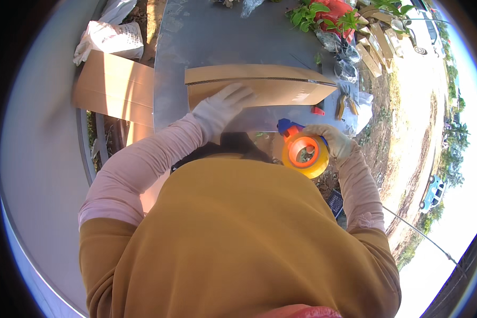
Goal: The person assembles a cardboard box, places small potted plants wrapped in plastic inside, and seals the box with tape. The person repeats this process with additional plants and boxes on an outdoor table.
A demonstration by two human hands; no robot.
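A long, narrow cardboard box (290, 93) lies across the grey tabletop (230, 39), a dark open seam running along its length. My left hand (222, 108), in a pale glove, rests with extended fingers on the box's near face, left of the middle. Off the table's near edge, my right hand (330, 139), also gloved, grips a blue and orange tape dispenser (290, 129). It carries a thick roll of yellow tape (318, 168) on an orange hub. The fingers on the dispenser are partly hidden behind it.
Yellow-handled pliers or snips (341, 109) and a small red object (318, 111) lie right of the box. Leafy plants (308, 18), a red bag (336, 12) and clear plastic (346, 67) crowd the far right. A flat cardboard sheet (113, 87) and white sack (115, 39) sit left.
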